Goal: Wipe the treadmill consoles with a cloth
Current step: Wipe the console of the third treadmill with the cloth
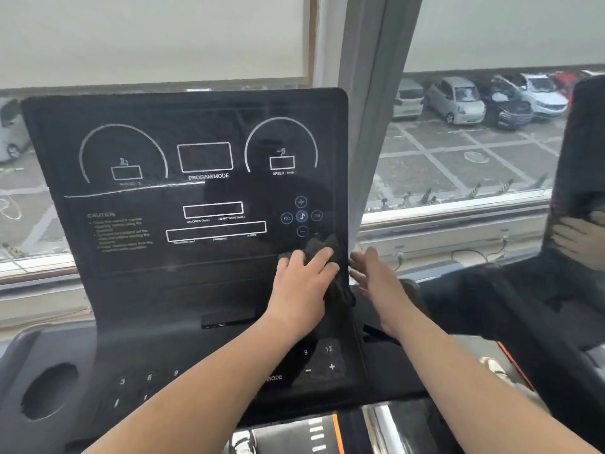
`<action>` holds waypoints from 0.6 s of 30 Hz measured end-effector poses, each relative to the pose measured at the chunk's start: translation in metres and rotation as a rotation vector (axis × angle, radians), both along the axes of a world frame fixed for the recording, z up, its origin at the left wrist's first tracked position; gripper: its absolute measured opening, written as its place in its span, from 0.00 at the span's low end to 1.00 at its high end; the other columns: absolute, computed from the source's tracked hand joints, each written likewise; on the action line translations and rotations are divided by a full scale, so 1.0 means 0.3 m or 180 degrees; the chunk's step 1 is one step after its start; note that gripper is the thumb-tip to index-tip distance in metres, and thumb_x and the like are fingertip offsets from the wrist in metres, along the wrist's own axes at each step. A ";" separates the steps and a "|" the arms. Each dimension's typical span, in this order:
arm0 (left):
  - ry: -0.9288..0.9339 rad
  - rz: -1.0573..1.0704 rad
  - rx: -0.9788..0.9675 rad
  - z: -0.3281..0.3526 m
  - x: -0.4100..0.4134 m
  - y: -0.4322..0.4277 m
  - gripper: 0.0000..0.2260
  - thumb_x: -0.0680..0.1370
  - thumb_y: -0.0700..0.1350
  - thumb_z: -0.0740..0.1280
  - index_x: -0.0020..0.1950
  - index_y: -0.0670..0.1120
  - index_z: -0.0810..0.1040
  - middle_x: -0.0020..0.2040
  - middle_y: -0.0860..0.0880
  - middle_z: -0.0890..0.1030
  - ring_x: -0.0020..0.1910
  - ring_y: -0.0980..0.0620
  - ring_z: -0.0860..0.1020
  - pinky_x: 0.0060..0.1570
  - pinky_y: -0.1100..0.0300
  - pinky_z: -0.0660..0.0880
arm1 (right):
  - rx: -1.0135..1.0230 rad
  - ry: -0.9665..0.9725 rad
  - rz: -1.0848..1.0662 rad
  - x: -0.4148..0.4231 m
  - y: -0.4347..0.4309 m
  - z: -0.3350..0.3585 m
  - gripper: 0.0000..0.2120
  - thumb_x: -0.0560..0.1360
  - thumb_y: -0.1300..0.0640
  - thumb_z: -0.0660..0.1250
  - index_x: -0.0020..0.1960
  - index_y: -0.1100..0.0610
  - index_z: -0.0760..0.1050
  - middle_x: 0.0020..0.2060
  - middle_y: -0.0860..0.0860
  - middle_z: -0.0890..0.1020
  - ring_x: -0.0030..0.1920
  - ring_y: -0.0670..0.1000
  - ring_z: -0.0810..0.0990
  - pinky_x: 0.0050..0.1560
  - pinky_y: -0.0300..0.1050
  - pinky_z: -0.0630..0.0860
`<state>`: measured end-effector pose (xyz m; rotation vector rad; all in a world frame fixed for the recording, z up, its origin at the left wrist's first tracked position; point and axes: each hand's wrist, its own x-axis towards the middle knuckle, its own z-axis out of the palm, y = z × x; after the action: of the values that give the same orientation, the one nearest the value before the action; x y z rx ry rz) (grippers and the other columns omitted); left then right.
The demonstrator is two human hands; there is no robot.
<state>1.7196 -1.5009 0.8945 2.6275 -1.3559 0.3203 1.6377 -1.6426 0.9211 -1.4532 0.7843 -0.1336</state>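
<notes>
Wiping the lower right corner of the treadmill console point(183, 191), upright black display panel before a window.

Left hand point(302, 283): fingers spread flat, pressing a dark cloth point(322, 249) against the panel just below the round music and volume buttons point(301, 216); cloth bunches above the fingertips and trails down under the palm.

Right hand point(370, 273): open, fingers loosely extended, holding nothing, just beside the panel's right edge; contact with the edge cannot be told.

Second console point(579, 165): far right, partly in view, not yet reached.

Handling advice: keep the palm flat for even pressure, work in overlapping passes leftward and upward across the readout frames, steady the panel edge with the free hand, press lightly over the buttons.
</notes>
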 end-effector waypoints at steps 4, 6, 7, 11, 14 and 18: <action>0.0493 -0.0452 0.0475 -0.024 -0.078 -0.092 0.27 0.73 0.44 0.70 0.72 0.54 0.72 0.76 0.56 0.68 0.58 0.42 0.72 0.56 0.49 0.70 | -0.0314 0.0167 -0.0807 -0.092 -0.015 -0.052 0.18 0.84 0.46 0.53 0.50 0.51 0.79 0.52 0.53 0.84 0.54 0.54 0.81 0.60 0.56 0.78; 0.0901 -0.0555 0.0746 -0.068 -0.159 -0.108 0.24 0.75 0.47 0.67 0.72 0.55 0.71 0.73 0.56 0.70 0.58 0.42 0.70 0.55 0.48 0.69 | -0.0549 0.0144 -0.0920 -0.132 -0.021 -0.064 0.16 0.84 0.50 0.54 0.50 0.54 0.78 0.48 0.52 0.82 0.51 0.54 0.80 0.57 0.54 0.76; 0.0987 -0.0562 0.0821 -0.088 -0.198 -0.104 0.24 0.75 0.49 0.66 0.71 0.55 0.71 0.72 0.56 0.71 0.58 0.42 0.70 0.54 0.47 0.69 | -0.0676 0.0113 -0.0909 -0.146 -0.020 -0.068 0.15 0.85 0.51 0.54 0.50 0.54 0.78 0.48 0.51 0.81 0.50 0.52 0.79 0.55 0.53 0.76; 0.1113 -0.0507 0.0716 -0.125 -0.262 -0.036 0.23 0.75 0.56 0.64 0.69 0.55 0.72 0.71 0.56 0.71 0.57 0.41 0.70 0.54 0.47 0.70 | -0.1038 0.0116 -0.0720 -0.158 0.001 -0.093 0.17 0.85 0.52 0.55 0.52 0.62 0.78 0.46 0.60 0.81 0.43 0.52 0.77 0.45 0.47 0.73; 0.1139 -0.0392 0.0632 -0.137 -0.229 0.056 0.22 0.74 0.57 0.62 0.68 0.56 0.73 0.72 0.59 0.70 0.57 0.44 0.70 0.55 0.48 0.70 | -0.1361 0.0134 -0.0416 -0.148 0.059 -0.096 0.18 0.85 0.52 0.54 0.52 0.61 0.79 0.45 0.57 0.82 0.46 0.50 0.79 0.44 0.41 0.72; 0.1206 -0.0119 0.0533 -0.126 -0.164 0.194 0.19 0.73 0.56 0.60 0.62 0.57 0.76 0.70 0.63 0.71 0.58 0.47 0.70 0.58 0.48 0.68 | -0.1352 -0.0066 -0.0371 -0.154 0.187 -0.088 0.14 0.86 0.51 0.54 0.53 0.50 0.78 0.45 0.41 0.80 0.50 0.39 0.77 0.47 0.33 0.68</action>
<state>1.6702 -1.4428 0.8567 2.6075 -1.3454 -0.2961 1.5915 -1.5865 0.8946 -1.8008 0.8577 -0.4242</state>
